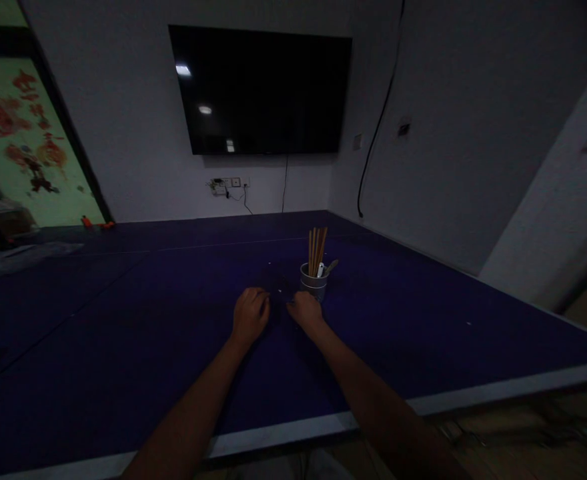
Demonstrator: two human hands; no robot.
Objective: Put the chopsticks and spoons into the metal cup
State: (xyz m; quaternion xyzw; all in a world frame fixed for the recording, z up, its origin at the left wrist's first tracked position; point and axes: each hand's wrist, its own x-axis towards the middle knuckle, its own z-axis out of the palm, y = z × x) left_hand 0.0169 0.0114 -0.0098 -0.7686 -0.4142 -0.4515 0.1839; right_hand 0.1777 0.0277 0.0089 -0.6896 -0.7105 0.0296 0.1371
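Both my arms reach out over a dark blue table (pixel 123 347). My left hand (pixel 249 315) rests knuckles-up on the table, its fingers curled under. My right hand (pixel 305 309) lies close beside it, also curled, just in front of a small metal cup (pixel 314 283). The cup holds several wooden chopsticks (pixel 317 251) standing upright, along with a spoon (pixel 330 266) and a white-handled utensil. Neither hand touches the cup as far as I can see. The room is dim and whatever lies under the fingers is hidden.
The table's white front edge (pixel 473 395) runs across the foreground. A large black screen (pixel 263 93) hangs on the far wall above a socket with cables (pixel 228 184). A black cable (pixel 378 127) hangs down the right wall. A decorated panel (pixel 18 140) stands at left.
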